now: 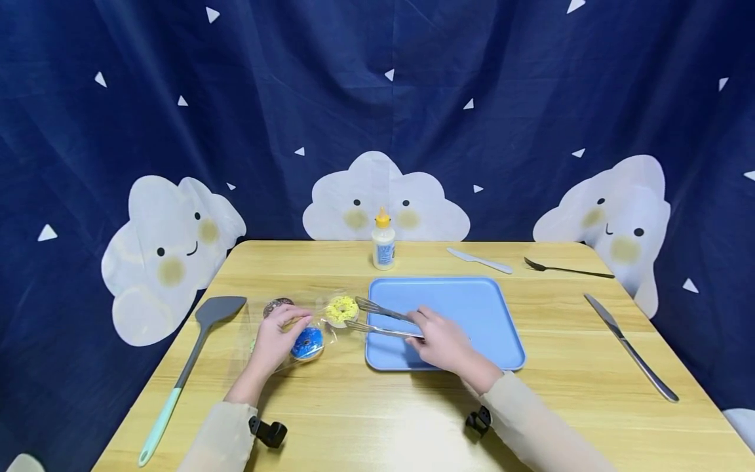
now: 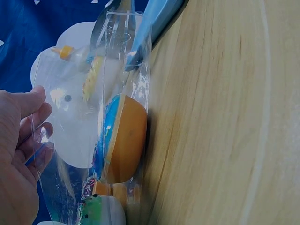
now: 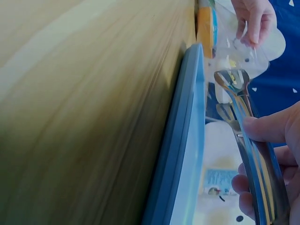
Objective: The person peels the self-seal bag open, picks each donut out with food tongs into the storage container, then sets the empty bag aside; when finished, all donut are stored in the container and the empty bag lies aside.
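Observation:
My left hand (image 1: 274, 344) pinches the upper film of a clear plastic bag (image 2: 63, 154) between thumb and fingers, lifting it. Inside lie a yellow-frosted toy donut (image 1: 338, 316) near the bag's right end, a blue-frosted donut (image 1: 302, 351), a dark brown donut (image 1: 277, 305) and a green one (image 2: 93, 211); my left hand partly hides the bag in the head view. Metal tongs (image 1: 386, 312) are gripped in my right hand (image 1: 444, 342) above the tray. Their spread tips stand at the yellow donut, pointing left; whether they touch it I cannot tell.
A blue tray (image 1: 454, 292) lies under the right hand. Behind it stand a white glue-like bottle (image 1: 383, 252) and a pale plastic knife (image 1: 480, 261). A fork (image 1: 566, 269) and a table knife (image 1: 631, 351) lie right; a grey spatula (image 1: 191, 357) lies left.

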{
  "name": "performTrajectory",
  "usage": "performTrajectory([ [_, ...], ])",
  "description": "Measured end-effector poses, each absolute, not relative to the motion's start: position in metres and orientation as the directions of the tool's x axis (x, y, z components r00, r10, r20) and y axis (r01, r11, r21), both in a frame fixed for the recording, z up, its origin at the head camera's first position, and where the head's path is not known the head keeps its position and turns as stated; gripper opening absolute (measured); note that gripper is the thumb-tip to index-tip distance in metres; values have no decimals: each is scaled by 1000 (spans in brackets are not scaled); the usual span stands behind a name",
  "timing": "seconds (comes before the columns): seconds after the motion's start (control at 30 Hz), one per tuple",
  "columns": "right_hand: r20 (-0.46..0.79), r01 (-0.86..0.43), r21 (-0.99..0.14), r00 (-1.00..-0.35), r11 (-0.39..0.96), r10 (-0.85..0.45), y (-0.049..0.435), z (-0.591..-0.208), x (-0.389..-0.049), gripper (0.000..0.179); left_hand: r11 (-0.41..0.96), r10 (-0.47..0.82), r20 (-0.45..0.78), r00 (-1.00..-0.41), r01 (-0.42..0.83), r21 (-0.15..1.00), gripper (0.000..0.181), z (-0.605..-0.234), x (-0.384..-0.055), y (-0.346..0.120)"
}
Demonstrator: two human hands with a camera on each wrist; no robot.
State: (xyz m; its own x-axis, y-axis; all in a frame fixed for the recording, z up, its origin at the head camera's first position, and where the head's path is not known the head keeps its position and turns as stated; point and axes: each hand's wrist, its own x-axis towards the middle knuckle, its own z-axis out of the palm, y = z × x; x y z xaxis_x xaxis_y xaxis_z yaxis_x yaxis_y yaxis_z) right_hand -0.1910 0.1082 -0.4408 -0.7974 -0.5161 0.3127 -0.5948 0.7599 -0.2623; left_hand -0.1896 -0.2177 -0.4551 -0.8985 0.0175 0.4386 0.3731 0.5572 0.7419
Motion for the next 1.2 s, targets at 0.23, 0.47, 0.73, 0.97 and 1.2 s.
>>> performTrajectory([
  [0.23, 383, -609, -184, -767, 772, -514, 125, -443, -185, 40, 551, 11, 432, -902, 366, 750, 12, -455, -190, -219],
  [0.47, 421, -586, -169, -770, 792, -480, 145, -443, -181, 42, 555, 10, 439, -898, 370, 745, 12, -456, -190, -219],
  [0.73, 465, -567, -119, -757, 815, -459, 176, -445, -174, 46, 555, 19, 432, -901, 369, 745, 12, -456, -190, -221],
  [0.97, 506, -572, -116, -738, 812, -447, 204, -442, -168, 45, 563, 19, 432, -902, 367, 741, 13, -455, -190, -220],
  [1.2, 539, -557, -105, -728, 824, -424, 237, -440, -159, 51, 534, 36, 425, -905, 377, 757, 13, -454, -192, -220],
])
